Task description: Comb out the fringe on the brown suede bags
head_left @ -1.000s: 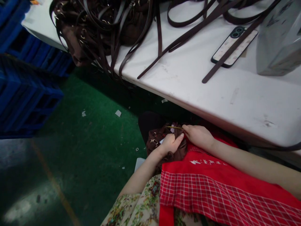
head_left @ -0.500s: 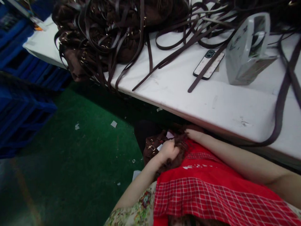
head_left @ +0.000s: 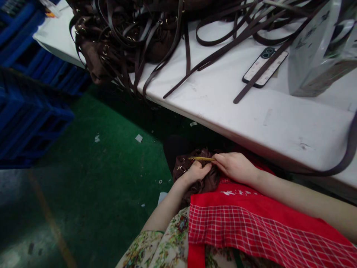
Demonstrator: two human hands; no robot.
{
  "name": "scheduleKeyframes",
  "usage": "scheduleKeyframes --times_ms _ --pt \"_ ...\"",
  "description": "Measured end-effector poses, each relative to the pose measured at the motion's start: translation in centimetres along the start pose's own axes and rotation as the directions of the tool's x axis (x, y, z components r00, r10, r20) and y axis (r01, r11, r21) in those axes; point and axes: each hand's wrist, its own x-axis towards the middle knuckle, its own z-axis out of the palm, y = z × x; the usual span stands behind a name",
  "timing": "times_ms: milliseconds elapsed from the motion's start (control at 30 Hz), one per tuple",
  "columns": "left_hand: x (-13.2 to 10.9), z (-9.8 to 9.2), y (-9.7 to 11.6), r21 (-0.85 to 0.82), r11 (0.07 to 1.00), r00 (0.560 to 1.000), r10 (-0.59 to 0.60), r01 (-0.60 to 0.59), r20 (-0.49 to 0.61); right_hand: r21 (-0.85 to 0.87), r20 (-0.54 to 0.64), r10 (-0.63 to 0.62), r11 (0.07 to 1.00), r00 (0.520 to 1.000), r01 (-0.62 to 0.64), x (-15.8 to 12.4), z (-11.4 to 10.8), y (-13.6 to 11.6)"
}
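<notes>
A dark brown handbag (head_left: 210, 182) with gold-coloured metal fittings rests on my lap, below the table edge. My left hand (head_left: 196, 172) is closed on its gathered brown material, thumb on top; the fingertips are hidden in the folds. Just to the right, my right hand (head_left: 230, 163) pinches one end of a thin yellow comb-like tool (head_left: 201, 158). It points left across the top of the bag, above my left thumb. Its far end looks jagged, though it is too small to make out clearly.
On the white table (head_left: 223, 119) lie a heap of brown bags (head_left: 97, 56), loose brown straps (head_left: 217, 61), a phone (head_left: 269, 67) under a strap, and a grey plastic holder (head_left: 309, 56). Blue pallets (head_left: 36, 126) stand at left on the green floor (head_left: 111, 178), among paper scraps.
My right hand has come up from beside the bag and now shows the yellow comb-like tool over it. My left hand stays on the bag. The view has shifted slightly.
</notes>
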Motion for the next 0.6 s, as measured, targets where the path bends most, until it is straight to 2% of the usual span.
scheduleKeyframes --times_ms 100,267,367,500,600 --pt "-0.2 0.0 0.1 0.152 0.986 0.998 0.061 -0.065 0.035 -0.057 0.025 0.038 0.998 0.999 -0.036 0.4 0.6 0.0" --pt "-0.5 0.4 0.8 0.071 0.978 0.977 0.191 -0.198 0.095 -0.086 0.097 0.090 0.993 0.991 -0.081 0.7 1.2 0.3" --pt "-0.7 0.4 1.4 0.131 0.949 0.957 0.281 -0.288 0.072 -0.092 0.114 0.127 0.989 0.985 -0.117 1.0 1.6 0.3" --pt "-1.1 0.6 1.8 0.286 0.912 0.953 0.301 -0.294 0.020 -0.041 0.094 0.227 0.974 0.969 -0.224 1.7 2.8 1.2" --pt "-1.6 1.1 2.2 0.367 0.876 0.949 0.298 -0.315 0.103 0.056 0.106 0.339 0.937 0.935 -0.346 2.1 4.1 3.3"
